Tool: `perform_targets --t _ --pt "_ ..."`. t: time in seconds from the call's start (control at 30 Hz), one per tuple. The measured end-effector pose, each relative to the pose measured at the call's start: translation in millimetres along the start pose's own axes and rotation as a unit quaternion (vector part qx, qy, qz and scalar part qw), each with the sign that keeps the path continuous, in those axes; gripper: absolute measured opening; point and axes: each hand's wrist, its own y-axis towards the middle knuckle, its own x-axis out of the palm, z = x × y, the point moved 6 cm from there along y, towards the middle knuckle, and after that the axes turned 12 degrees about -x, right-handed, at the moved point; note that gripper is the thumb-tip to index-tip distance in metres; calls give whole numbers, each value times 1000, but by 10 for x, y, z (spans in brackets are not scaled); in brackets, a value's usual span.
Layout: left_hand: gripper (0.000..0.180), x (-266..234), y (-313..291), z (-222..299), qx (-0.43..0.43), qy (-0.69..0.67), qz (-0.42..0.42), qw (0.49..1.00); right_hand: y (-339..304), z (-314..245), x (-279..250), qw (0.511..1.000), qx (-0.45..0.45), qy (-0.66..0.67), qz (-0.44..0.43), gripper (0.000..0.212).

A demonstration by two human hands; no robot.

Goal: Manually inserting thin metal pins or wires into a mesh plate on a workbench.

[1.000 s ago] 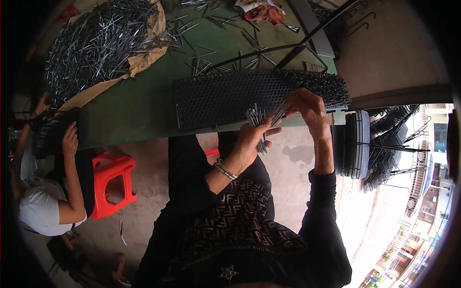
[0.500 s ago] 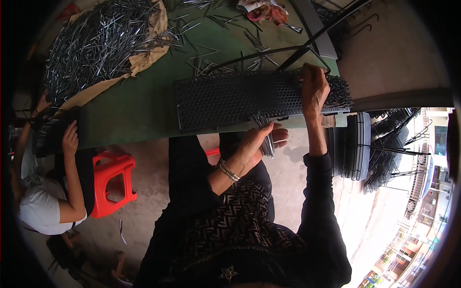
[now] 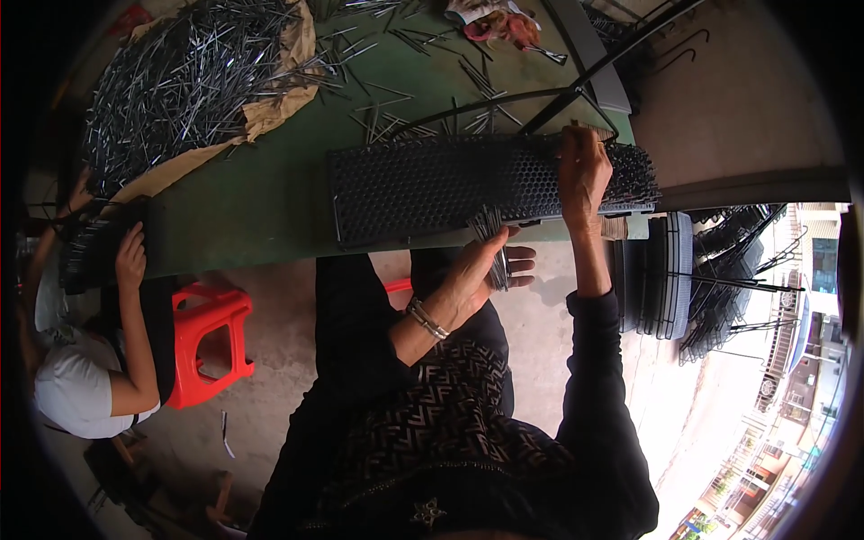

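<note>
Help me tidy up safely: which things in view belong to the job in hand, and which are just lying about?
Seem to belong:
thin rods in the left grip
perforated dark block under the right grip
heap of rods on brown paper

Seem to just lie about:
crumpled red-and-white item on the green table
thin strip on the floor

It is a workshop opening onto a street point(image 3: 693, 405). Metal rods point(image 3: 198, 85) lie heaped on a green worktable point(image 3: 234, 216), with a co-worker point(image 3: 76, 387) alongside and black racks point(image 3: 673, 274) nearby.
</note>
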Motion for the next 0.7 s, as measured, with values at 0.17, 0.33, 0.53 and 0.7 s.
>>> perform_targets --t 0.17,0.33,0.53,0.7 --pt "28 -47 -8 3 24 -14 23 999 60 -2 -30 1000 -1 -5 -18 14" --pt "27 12 -87 19 33 4 24 999 161 -35 -62 996 77 12 -49 11" --pt "27 52 -140 43 37 24 46 998 240 38 -26 987 83 48 -125 20" --pt "26 -67 -80 12 43 29 42 998 305 73 68 977 59 106 -173 20"
